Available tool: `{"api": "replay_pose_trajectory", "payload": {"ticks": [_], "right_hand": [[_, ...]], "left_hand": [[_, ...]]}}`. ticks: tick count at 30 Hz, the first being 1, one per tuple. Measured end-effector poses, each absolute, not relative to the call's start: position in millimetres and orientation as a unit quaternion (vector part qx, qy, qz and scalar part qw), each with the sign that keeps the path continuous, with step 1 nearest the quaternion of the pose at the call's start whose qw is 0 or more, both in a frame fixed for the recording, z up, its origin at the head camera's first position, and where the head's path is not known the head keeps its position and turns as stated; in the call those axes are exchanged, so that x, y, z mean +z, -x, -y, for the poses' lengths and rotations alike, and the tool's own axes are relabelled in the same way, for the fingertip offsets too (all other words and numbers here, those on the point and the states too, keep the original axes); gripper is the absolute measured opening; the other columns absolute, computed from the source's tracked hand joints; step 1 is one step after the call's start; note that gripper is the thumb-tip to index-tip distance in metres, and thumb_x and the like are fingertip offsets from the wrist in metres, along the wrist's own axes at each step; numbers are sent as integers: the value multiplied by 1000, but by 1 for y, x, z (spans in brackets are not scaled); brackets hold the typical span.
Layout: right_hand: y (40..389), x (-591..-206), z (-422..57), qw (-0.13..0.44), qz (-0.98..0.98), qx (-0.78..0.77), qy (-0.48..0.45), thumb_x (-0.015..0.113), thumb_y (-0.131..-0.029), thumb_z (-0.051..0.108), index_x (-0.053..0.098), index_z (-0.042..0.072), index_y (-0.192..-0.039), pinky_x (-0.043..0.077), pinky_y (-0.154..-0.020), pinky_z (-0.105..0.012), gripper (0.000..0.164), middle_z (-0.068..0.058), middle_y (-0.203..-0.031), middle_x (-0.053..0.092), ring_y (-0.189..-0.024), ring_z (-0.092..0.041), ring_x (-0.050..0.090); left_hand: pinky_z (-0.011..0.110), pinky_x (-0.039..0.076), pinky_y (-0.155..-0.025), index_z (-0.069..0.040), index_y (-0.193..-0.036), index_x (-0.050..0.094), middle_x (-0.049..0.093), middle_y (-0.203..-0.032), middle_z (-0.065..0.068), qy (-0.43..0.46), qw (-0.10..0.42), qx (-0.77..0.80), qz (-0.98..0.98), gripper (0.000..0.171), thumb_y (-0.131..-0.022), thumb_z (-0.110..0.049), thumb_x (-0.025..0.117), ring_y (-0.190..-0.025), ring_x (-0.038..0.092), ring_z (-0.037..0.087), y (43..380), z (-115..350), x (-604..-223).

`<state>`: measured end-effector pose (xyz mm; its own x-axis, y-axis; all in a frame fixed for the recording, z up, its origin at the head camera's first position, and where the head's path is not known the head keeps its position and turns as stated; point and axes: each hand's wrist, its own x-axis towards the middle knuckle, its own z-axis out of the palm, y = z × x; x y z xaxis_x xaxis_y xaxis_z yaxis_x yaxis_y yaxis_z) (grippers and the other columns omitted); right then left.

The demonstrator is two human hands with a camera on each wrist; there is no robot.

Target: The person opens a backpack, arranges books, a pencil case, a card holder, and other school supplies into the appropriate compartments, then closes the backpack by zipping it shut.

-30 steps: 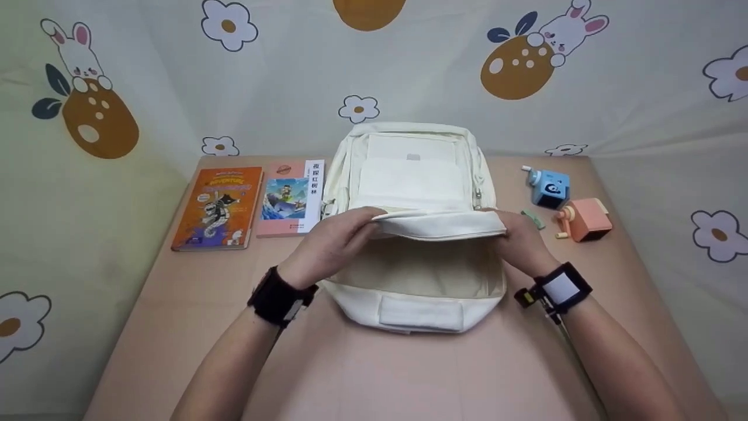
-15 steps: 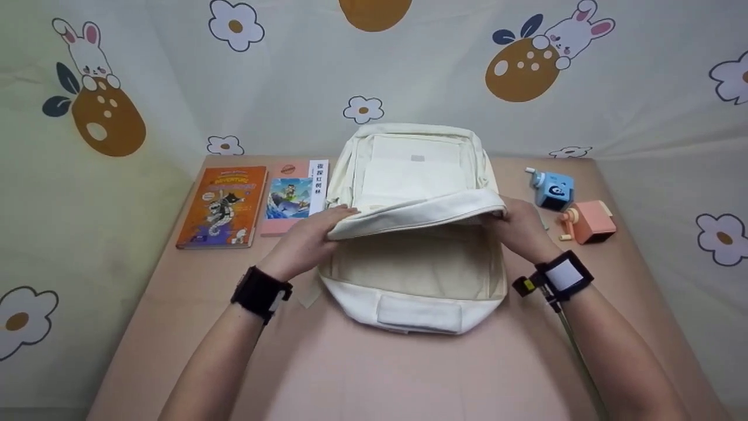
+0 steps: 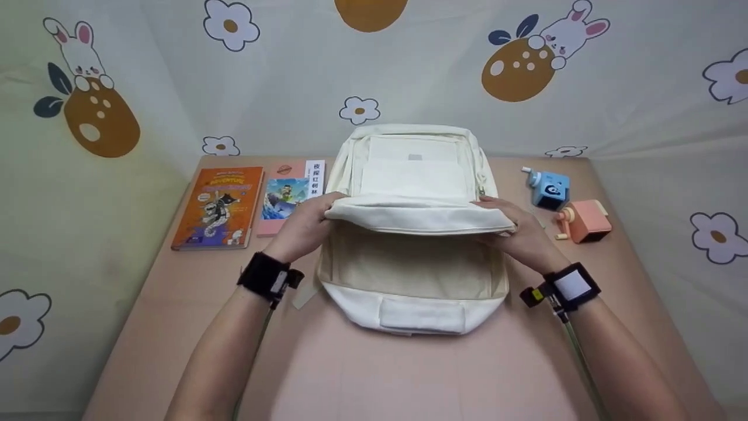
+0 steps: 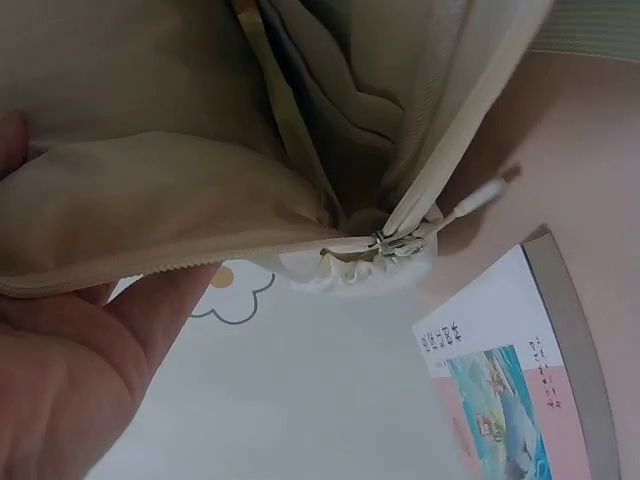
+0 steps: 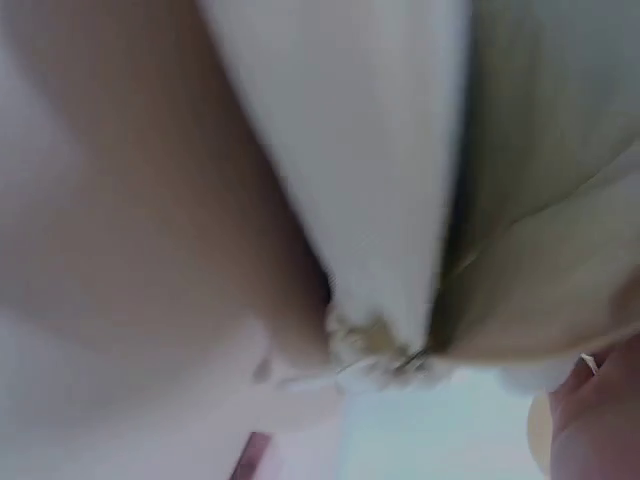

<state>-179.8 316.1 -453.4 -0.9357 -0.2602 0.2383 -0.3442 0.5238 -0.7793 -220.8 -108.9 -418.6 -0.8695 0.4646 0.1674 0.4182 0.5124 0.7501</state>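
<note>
A cream backpack [image 3: 421, 175] lies on the table with its main compartment unzipped and its beige lining [image 3: 409, 266] showing. My left hand [image 3: 307, 225] grips the left end of the lifted front flap [image 3: 418, 216]. At the flap's right end, my right hand [image 3: 523, 231] holds the edge, some fingers hidden beneath the fabric. In the left wrist view, the left hand [image 4: 75, 370] pinches the zippered edge, and a zipper pull [image 4: 400, 242] hangs at the corner of the opening. The right wrist view is blurred; part of the right hand [image 5: 600, 425] shows beside the lining.
Left of the backpack lie an orange book [image 3: 217, 207] and a pink-and-white book [image 3: 286, 193]. On the right stand a blue crank pencil sharpener [image 3: 549, 188] and a pink one [image 3: 584, 221]. A patterned cloth [image 3: 280, 76] hangs behind the table.
The left hand has shifted left along the flap to its end. The flap tilted upward at the right, then came level again, and the opening is spread wider.
</note>
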Motion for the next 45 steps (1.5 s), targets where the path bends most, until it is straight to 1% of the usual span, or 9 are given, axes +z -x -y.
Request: {"api": "replay_pose_trajectory", "payload": {"ticks": [4, 11, 16, 20, 25, 28, 33, 39, 45], "right_hand": [[180, -459, -320, 60, 869, 451, -196, 81, -89, 13, 63, 21, -140, 26, -118, -56, 54, -4, -152, 52, -148, -28, 36], [177, -460, -315, 89, 896, 391, -188, 70, -99, 21, 61, 11, -140, 50, -100, -53, 43, -10, -135, 66, -123, -31, 62], [178, -461, -309, 95, 904, 388, -152, 64, -102, 33, 59, 9, -142, 49, -100, -56, 47, -16, -133, 66, -122, -35, 63], [185, -460, -302, 115, 909, 387, -107, 62, -103, 40, 63, 5, -136, 54, -87, -54, 48, -19, -120, 71, -106, -36, 69], [190, -460, -295, 119, 914, 383, -58, 61, -103, 38, 68, 0, -125, 53, -74, -47, 44, -20, -108, 74, -91, -33, 71], [189, -459, -293, 100, 915, 388, -39, 59, -104, 38, 68, 2, -125, 53, -67, -41, 43, -17, -105, 74, -84, -29, 70], [190, -458, -290, 83, 913, 399, -29, 57, -104, 39, 69, 3, -121, 50, -58, -31, 41, -14, -97, 73, -75, -28, 68], [190, -457, -293, 87, 913, 398, -29, 58, -104, 29, 69, 2, -117, 46, -51, -29, 33, -12, -85, 70, -64, -25, 63], [191, -458, -291, 67, 912, 403, -27, 57, -104, 34, 68, 2, -119, 46, -51, -30, 36, -12, -89, 70, -64, -23, 62]], "left_hand": [[47, 45, -107, -20, -132, 68, 66, -132, -3, -249, 59, 452, -855, 29, -106, -18, 56, -126, 58, 17, 226, 112, -418], [50, 42, -110, -25, -138, 65, 63, -138, -4, -232, 101, 476, -842, 37, -103, -14, 59, -129, 56, 18, 230, 114, -418], [50, 44, -108, -20, -141, 62, 63, -138, 1, -218, 101, 474, -847, 40, -102, -15, 57, -127, 57, 21, 230, 112, -418], [49, 48, -103, -11, -135, 65, 67, -129, 6, -199, 101, 498, -838, 44, -92, -4, 60, -116, 61, 24, 231, 112, -420], [50, 44, -108, -21, -148, 53, 57, -144, -1, -238, 161, 515, -807, 59, -93, -27, 74, -131, 52, 23, 226, 127, -421], [55, 33, -115, -24, -158, 38, 45, -157, 2, -259, 190, 546, -774, 65, -101, -46, 61, -145, 39, 25, 224, 148, -422], [56, 19, -121, -13, -162, 29, 33, -163, 12, -157, 109, 506, -841, 67, -109, -52, 35, -150, 29, 33, 235, 179, -434], [56, 9, -122, 2, -159, 24, 18, -165, 25, -155, 78, 207, -963, 62, -110, -31, 39, -152, 14, 45, 255, 185, -470], [58, 9, -122, 3, -160, 20, 11, -166, 28, -146, 93, 114, -978, 67, -109, -38, 39, -151, 12, 48, 255, 185, -491]]}}
